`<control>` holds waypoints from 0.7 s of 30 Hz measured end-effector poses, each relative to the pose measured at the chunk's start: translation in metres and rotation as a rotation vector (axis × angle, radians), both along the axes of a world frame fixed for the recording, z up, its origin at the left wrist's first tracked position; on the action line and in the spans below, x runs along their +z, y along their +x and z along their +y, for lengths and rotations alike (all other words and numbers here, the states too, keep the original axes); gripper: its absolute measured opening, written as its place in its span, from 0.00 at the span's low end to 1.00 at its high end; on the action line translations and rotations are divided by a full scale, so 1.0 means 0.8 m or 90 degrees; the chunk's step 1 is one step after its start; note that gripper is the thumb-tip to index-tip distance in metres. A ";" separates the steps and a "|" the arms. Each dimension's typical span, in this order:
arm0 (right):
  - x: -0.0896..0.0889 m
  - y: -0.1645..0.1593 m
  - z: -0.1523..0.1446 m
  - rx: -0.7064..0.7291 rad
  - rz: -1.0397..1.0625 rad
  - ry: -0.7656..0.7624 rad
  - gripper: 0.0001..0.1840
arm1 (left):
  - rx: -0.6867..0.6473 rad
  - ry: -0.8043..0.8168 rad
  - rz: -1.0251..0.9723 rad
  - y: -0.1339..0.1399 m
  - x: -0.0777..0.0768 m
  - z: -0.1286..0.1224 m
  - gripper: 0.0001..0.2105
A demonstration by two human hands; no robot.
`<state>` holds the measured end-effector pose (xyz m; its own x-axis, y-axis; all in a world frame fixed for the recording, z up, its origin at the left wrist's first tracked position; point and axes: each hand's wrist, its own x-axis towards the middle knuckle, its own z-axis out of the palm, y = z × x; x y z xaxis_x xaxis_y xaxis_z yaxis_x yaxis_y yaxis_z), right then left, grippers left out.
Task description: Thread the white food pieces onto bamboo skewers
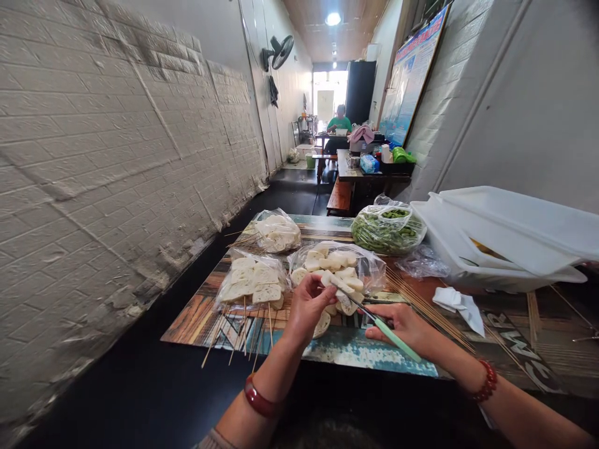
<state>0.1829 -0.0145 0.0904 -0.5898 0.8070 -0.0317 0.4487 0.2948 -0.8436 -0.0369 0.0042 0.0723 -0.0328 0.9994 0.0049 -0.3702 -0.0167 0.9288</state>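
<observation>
My left hand is closed in a pinch on a white, bread-like slice above an open clear bag. In my right hand is what looks like a pair of scissors with a mint-green handle, its dark blades reaching to the slice by my left fingertips. More white pieces lie in the bag behind my hands. A round speckled slice rests on the table below them. Left of my left hand, slices on skewers are stacked on plastic, their sticks pointing toward me.
A further bag of white slices and a bag of green vegetables stand behind. At right are white plastic tubs, loose bamboo skewers and a crumpled tissue. A person in green sits far back.
</observation>
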 end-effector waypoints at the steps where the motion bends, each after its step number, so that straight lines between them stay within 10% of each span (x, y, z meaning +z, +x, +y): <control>1: -0.005 -0.001 0.000 -0.007 -0.008 0.014 0.23 | 0.002 -0.003 -0.006 0.000 -0.001 0.001 0.18; 21: 0.002 -0.007 -0.009 -0.042 -0.130 0.048 0.24 | 0.023 0.044 0.076 -0.004 0.003 -0.005 0.18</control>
